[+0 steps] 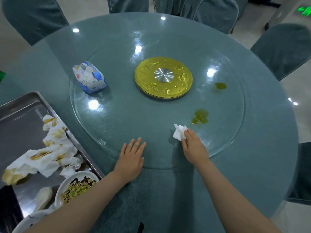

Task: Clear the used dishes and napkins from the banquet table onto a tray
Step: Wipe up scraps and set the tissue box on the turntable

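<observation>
My right hand (193, 146) grips a crumpled white napkin (179, 134) on the glass turntable (232, 132), just left of a yellow-green spill (201, 116). My left hand (132, 157) lies flat, fingers spread, on the turntable's near edge and holds nothing. At the left, a steel tray (21, 125) holds several stained white napkins (50, 148). A white plate of leftover food (76, 186) sits at the tray's near corner. A second white dish (33, 217) shows at the bottom left, partly behind my left forearm.
A blue and white tissue pack (89, 78) lies on the turntable's left side. A gold disc with a steel hub (163, 77) marks its centre. A second smaller spill (220, 86) lies at the right. Chairs in teal covers (284, 49) ring the round table.
</observation>
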Available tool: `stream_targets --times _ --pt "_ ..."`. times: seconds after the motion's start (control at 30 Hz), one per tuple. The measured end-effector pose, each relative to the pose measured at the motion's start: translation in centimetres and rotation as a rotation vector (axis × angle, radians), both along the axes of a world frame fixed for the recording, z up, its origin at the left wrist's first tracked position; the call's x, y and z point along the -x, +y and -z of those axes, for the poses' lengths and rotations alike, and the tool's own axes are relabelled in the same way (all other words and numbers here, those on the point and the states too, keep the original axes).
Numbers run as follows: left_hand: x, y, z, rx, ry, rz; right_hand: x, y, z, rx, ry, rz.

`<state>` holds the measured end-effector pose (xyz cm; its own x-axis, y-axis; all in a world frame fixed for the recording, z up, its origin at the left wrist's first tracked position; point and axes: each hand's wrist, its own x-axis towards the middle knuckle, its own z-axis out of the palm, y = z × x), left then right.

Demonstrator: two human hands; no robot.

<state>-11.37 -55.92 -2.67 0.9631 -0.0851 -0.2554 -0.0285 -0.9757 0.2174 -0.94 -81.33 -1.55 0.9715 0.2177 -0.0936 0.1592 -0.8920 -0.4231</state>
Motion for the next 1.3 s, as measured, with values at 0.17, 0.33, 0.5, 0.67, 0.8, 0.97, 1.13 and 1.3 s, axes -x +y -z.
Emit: stream_targets --times 0.17,0.33,0.5,0.67,0.8,0.97,1.13,1.3 --pt "-0.1 0.2 -0.1 -0.042 0.043 0.015 2.3 0.9 0.7 0.126 0.052 -0.043" --pt "-0.2 0.8 0.0 -0.039 0.041 -0.012 7.3 2.0 0.1 0.151 0.085 -0.156" --pt "-0.1 1.7 -0.3 -0.015 0.047 -0.016 5.8 2.7 -0.1 0.246 0.086 -0.151" --pt "-0.2 1.9 -0.8 -0.008 0.056 0.009 -0.2 3.7 -0.6 0.190 0.114 -0.045" --pt "-0.4 1.6 -1.0 -0.021 0.086 0.001 2.8 3.6 -0.8 0.208 0.092 -0.081" --pt "-0.4 1.7 -1.2 -0.032 0.115 -0.009 7.6 2.6 -0.9 0.205 0.113 -0.179" --pt "-0.5 1.6 -2.0 -0.017 0.129 -0.015 7.0 1.6 -2.7 0.152 0.082 -0.162" --pt "-1.1 -0.2 -3.3 0.108 0.037 0.027 6.9 0.4 -1.9 0.012 -0.046 -0.141"
